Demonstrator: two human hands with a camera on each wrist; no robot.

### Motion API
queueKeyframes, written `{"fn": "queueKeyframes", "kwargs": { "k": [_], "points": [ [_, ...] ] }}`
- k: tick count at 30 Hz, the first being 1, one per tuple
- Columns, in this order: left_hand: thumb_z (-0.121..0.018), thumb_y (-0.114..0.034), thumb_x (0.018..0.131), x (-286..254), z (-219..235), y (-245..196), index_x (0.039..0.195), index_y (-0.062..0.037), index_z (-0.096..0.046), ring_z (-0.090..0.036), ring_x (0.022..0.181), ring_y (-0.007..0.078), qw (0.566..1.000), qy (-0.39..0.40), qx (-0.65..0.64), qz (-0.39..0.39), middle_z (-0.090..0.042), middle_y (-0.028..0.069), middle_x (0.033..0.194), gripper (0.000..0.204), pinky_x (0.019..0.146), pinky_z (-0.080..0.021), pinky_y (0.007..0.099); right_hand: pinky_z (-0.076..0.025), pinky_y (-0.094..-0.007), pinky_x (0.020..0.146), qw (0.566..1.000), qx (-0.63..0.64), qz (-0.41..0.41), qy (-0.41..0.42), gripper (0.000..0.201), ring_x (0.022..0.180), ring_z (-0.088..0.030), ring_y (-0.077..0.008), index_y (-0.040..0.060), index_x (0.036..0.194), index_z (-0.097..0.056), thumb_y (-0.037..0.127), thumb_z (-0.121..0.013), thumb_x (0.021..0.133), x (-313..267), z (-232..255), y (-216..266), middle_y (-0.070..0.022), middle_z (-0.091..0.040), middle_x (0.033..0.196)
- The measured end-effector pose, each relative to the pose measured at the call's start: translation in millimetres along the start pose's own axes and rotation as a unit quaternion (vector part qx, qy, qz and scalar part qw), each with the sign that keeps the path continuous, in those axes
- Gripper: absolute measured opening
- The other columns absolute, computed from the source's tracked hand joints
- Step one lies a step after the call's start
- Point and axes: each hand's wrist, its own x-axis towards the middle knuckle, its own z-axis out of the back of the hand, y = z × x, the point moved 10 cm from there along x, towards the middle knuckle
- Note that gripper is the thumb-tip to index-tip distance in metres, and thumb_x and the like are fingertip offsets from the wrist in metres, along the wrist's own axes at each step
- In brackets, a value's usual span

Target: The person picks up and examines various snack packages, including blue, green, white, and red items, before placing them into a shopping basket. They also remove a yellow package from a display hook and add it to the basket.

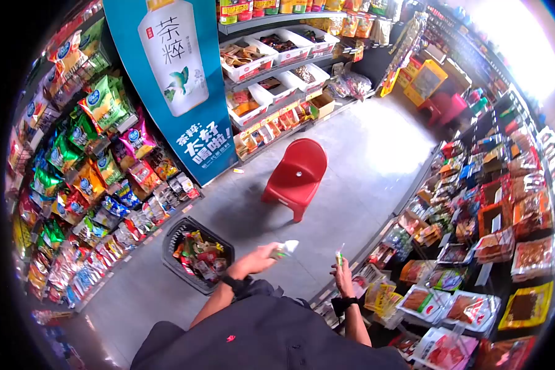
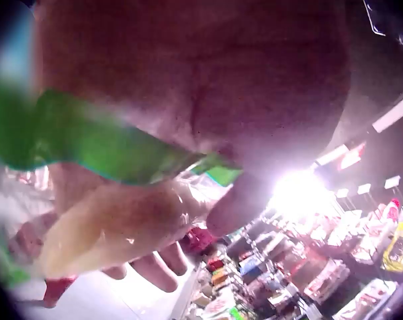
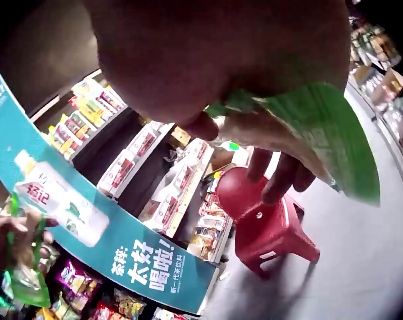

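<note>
My left hand [image 1: 256, 259] is stretched out over the floor at the middle of the head view and grips a small green-and-clear snack packet [image 1: 288, 246]. Close up in the left wrist view, this packet [image 2: 115, 233] shows pale contents through its clear part. To the right, my right hand [image 1: 344, 279] pinches a similar green-and-clear snack packet [image 1: 340, 258]. Its green end [image 3: 331, 140] sticks out past the fingers in the right wrist view. The two hands are apart, and the palms hide part of each packet in the wrist views.
A black basket [image 1: 170, 256] holding several snack packs stands on the floor left of me. Ahead is a red plastic chair [image 1: 297, 176]. Snack racks [image 1: 98, 185] line the left, hanging packs [image 1: 475, 308] the right. A blue drink sign [image 1: 172, 92] stands beside shelved white bins [image 1: 250, 71].
</note>
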Motion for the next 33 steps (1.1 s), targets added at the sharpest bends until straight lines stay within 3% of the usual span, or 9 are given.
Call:
{"fn": "queueKeyframes", "kwargs": {
  "k": [4, 12, 13, 15, 18, 21, 23, 27, 33],
  "points": [
    [-0.042, -0.028, 0.104, 15, 2, 115, 0.133, -0.0111, -0.041, -0.064, 0.108, 0.0260, 0.932, -0.020, -0.323, 0.164, -0.059, 0.0137, 0.127, 0.033, 0.064, -0.054, 0.0358, -0.053, -0.0348, 0.078, 0.996, 0.060, -0.005, 0.058, 0.053, 0.094, -0.064, -0.0220, 0.0060, 0.144, -0.033, 0.034, -0.040, 0.100, 36, 1, 30, -0.0160, -0.064, 0.112],
    [-0.046, -0.024, 0.098, 145, 85, 65, 0.128, 0.0007, -0.054, -0.061, 0.114, 0.0222, 0.855, -0.213, -0.470, 0.054, -0.064, 0.0121, 0.123, 0.040, 0.093, -0.049, 0.0347, -0.046, -0.0399, 0.096, 0.959, 0.190, -0.014, 0.209, 0.050, 0.113, -0.060, -0.0308, -0.0010, 0.139, -0.041, 0.026, -0.038, 0.097, 150, -81, 127, -0.0199, -0.058, 0.127],
    [-0.047, -0.019, 0.096, 190, 88, 95, 0.124, 0.0009, -0.059, -0.060, 0.116, 0.0181, 0.917, -0.179, -0.356, 0.008, -0.065, 0.0089, 0.124, 0.037, 0.093, -0.048, 0.0321, -0.046, -0.0405, 0.097, 0.959, 0.178, 0.021, 0.221, 0.048, 0.114, -0.059, -0.0296, -0.0013, 0.140, -0.040, 0.026, -0.037, 0.100, 170, -88, 170, -0.0190, -0.058, 0.127],
    [-0.053, -0.017, 0.096, 241, 124, 58, 0.124, -0.0035, -0.063, -0.059, 0.092, 0.0088, 0.904, -0.200, -0.378, 0.000, -0.066, 0.0010, 0.113, 0.033, 0.073, -0.050, 0.0266, -0.045, -0.0414, 0.098, 0.959, 0.148, 0.034, 0.239, 0.047, 0.115, -0.058, -0.0284, -0.0013, 0.140, -0.040, 0.026, -0.035, 0.102, 227, -99, 225, -0.0179, -0.058, 0.127],
    [-0.051, -0.019, 0.100, 312, 165, -25, 0.129, -0.0026, -0.057, -0.058, 0.094, 0.0082, 0.913, -0.112, -0.386, -0.066, -0.064, 0.0003, 0.114, 0.034, 0.080, -0.048, 0.0258, -0.045, -0.0325, 0.094, 0.959, 0.081, 0.074, 0.260, 0.044, 0.105, -0.058, -0.0187, -0.0019, 0.134, -0.046, 0.022, -0.037, 0.099, 285, -86, 323, -0.0116, -0.060, 0.119],
    [-0.048, -0.017, 0.102, 369, 203, -76, 0.134, -0.0009, -0.049, -0.056, 0.099, 0.0090, 0.940, 0.006, -0.339, -0.040, -0.061, 0.0011, 0.112, 0.036, 0.083, -0.046, 0.0243, -0.045, -0.0318, 0.090, 0.955, 0.136, 0.063, 0.254, 0.037, 0.102, -0.057, -0.0164, -0.0030, 0.124, -0.053, 0.019, -0.042, 0.097, 351, -81, 355, -0.0076, -0.061, 0.110],
    [-0.045, -0.014, 0.102, 395, 226, -96, 0.141, -0.0008, -0.042, -0.054, 0.101, 0.0083, 0.913, -0.070, -0.377, -0.141, -0.058, 0.0019, 0.117, 0.041, 0.084, -0.045, 0.0232, -0.044, -0.0318, 0.092, 0.950, 0.175, 0.095, 0.241, 0.035, 0.103, -0.057, -0.0163, -0.0036, 0.122, -0.054, 0.017, -0.044, 0.096, 395, -72, 338, -0.0079, -0.061, 0.112],
    [-0.045, -0.015, 0.099, 448, 220, -42, 0.137, -0.0019, -0.047, -0.055, 0.106, 0.0104, 0.908, -0.074, -0.408, -0.059, -0.058, 0.0033, 0.122, 0.040, 0.091, -0.043, 0.0254, -0.042, -0.0309, 0.096, 0.938, 0.216, 0.045, 0.267, 0.036, 0.107, -0.056, -0.0159, -0.0028, 0.126, -0.053, 0.014, -0.044, 0.096, 449, -82, 351, -0.0084, -0.060, 0.118],
    [-0.049, -0.018, 0.096, 545, 233, -25, 0.131, -0.0040, -0.053, -0.056, 0.113, 0.0150, 0.777, -0.138, -0.614, 0.012, -0.061, 0.0036, 0.124, 0.037, 0.099, -0.043, 0.0333, -0.043, -0.0306, 0.096, 0.922, 0.175, 0.006, 0.344, 0.042, 0.112, -0.054, -0.0152, 0.0002, 0.133, -0.046, 0.012, -0.057, 0.094, 553, -97, 403, -0.0063, -0.058, 0.120]
  ]
}}
